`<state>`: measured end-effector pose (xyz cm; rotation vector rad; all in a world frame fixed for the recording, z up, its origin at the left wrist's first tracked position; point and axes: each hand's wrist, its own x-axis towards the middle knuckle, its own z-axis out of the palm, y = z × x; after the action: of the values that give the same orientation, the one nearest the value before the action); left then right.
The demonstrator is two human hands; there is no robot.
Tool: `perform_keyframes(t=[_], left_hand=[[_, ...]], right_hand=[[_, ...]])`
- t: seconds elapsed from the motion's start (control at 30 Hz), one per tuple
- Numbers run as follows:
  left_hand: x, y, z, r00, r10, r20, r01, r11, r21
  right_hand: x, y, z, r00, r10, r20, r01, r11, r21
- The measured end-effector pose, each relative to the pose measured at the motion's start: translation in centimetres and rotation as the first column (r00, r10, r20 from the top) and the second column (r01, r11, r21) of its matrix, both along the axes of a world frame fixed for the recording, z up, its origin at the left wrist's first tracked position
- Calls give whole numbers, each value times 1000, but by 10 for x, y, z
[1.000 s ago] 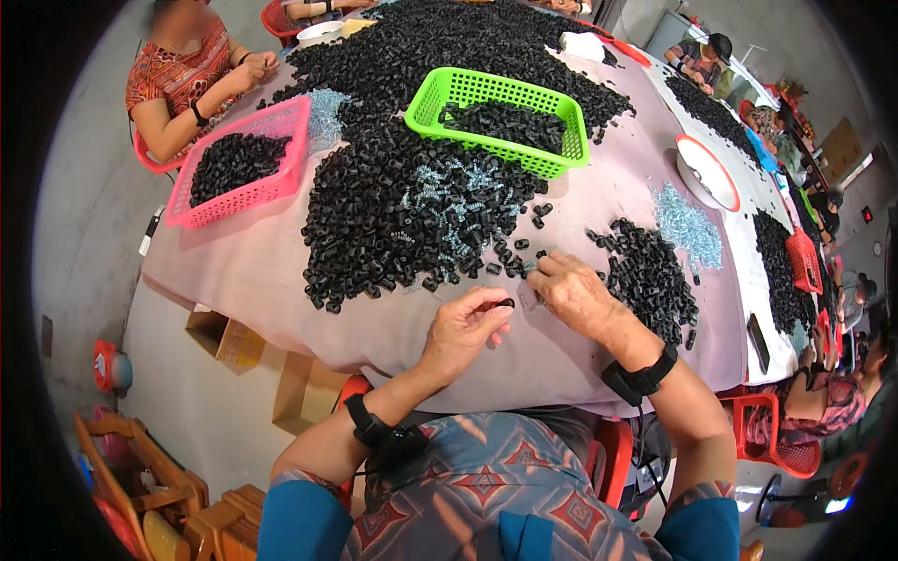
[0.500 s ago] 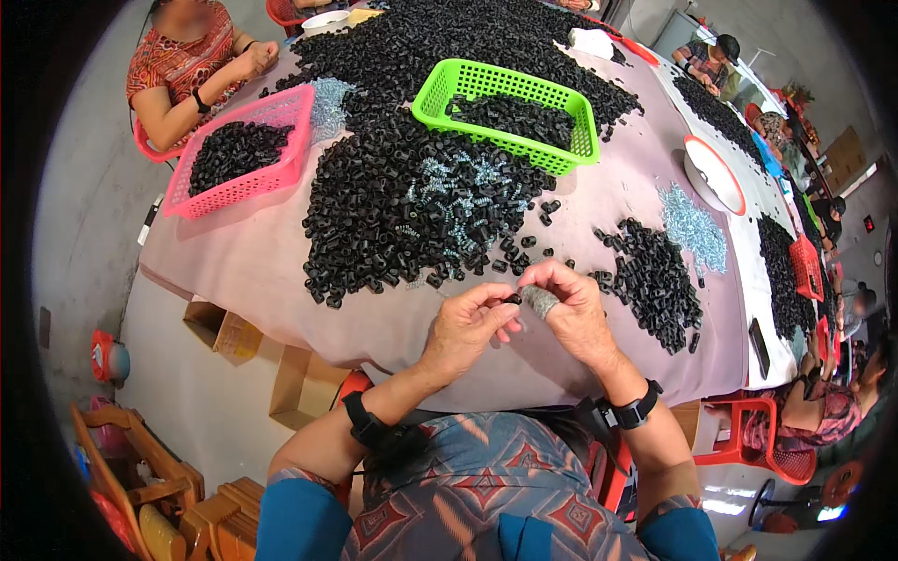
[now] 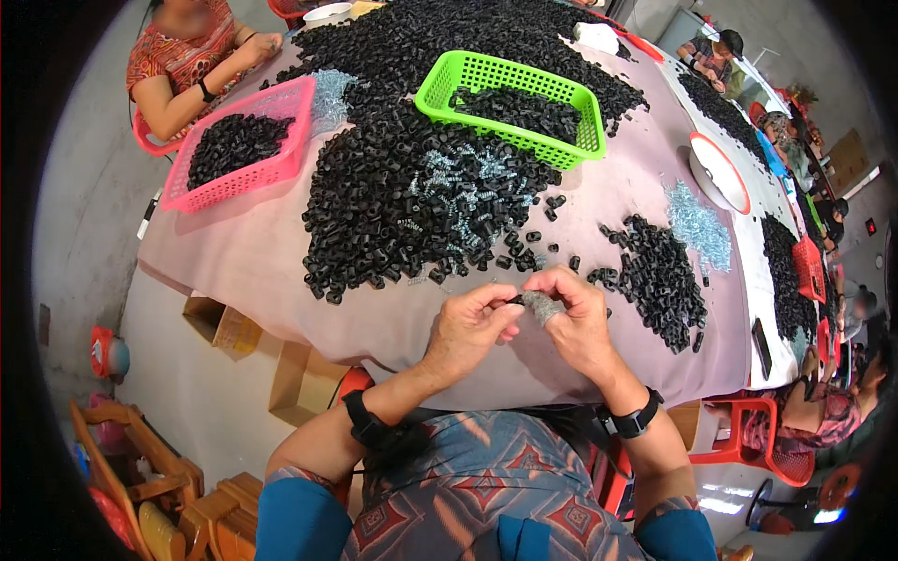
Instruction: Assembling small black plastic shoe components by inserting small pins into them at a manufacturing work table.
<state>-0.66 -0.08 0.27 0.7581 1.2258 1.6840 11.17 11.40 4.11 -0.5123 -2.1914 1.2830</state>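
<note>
While held above the near edge of the table [image 3: 281, 280]: left hand [image 3: 472, 327] pinching a small black part [image 3: 515, 300], right hand [image 3: 575, 323] gripping a silvery spring [image 3: 541, 306], both touching. Finished portion judged small: large black heap [image 3: 402, 196] unsorted, green basket [image 3: 510, 103] thinly filled.

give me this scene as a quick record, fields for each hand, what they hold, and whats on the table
left hand: at the near table edge, fingertips pinching a small black plastic piece
right hand: beside it, holding a small silvery metal spring against that piece
table: round, covered in a mauve cloth
main pile: large heap of small black plastic parts with loose springs mixed in
small pile: black parts to the right of the hands
baskets: green plastic basket and pink plastic basket, both holding black parts
others: a person in a patterned top at the far left
</note>
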Motion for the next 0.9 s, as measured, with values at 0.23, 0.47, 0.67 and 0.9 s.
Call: perform_keyframes(t=[0.23, 0.47, 0.67, 0.9], left_hand=[[-1, -1, -6, 991, -9, -137, 5, 1000, -24], [1, 1, -8, 996, 11, -88, -13, 1000, -27], [2, 1, -7, 997, 14, -76, -15, 1000, -11], [5, 1, -3, 998, 1, -66, -2, 1000, -18]], right_hand=[[4, -1, 2, 998, 6, 66, -4, 999, -32], [6, -7, -1, 999, -43, 31, 40, 995, 96], [9, -11, 5, 998, -6, 58, -6, 976, 219], [10, -16, 4, 994, -90, 67, 75, 976, 205]])
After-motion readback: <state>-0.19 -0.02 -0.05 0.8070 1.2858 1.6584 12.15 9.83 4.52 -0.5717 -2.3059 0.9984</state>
